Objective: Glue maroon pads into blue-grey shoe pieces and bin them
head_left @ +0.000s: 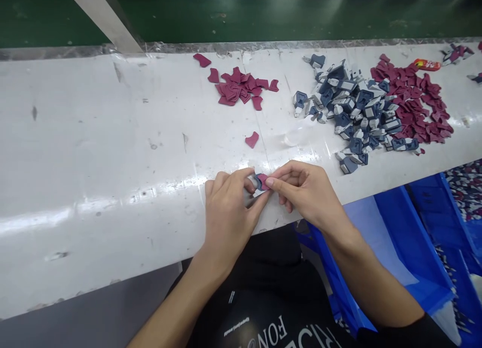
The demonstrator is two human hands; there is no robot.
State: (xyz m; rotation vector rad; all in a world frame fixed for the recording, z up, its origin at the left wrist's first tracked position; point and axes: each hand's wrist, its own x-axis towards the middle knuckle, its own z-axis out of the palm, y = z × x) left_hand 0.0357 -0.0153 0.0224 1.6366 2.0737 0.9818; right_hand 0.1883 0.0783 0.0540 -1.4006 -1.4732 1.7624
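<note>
Near the table's front edge, my left hand (pixel 231 202) holds a small blue and grey part (pixel 257 179) between thumb and fingers. A maroon piece (pixel 263 181) lies against that part, and my right hand (pixel 301 187) pinches it with thumb and index finger. The two hands nearly meet there. Just beyond them lies a single maroon piece (pixel 252 139). Farther back is a small heap of maroon pieces (pixel 239 87). To the right sits a large pile of blue and grey parts (pixel 354 107).
Another maroon heap (pixel 417 107) adjoins the blue and grey pile, with a red wrapper (pixel 427 65) behind it. Blue bins (pixel 410 237) stand below the table at the right. A green surface (pixel 263 16) runs along the back of the white table (pixel 94 162).
</note>
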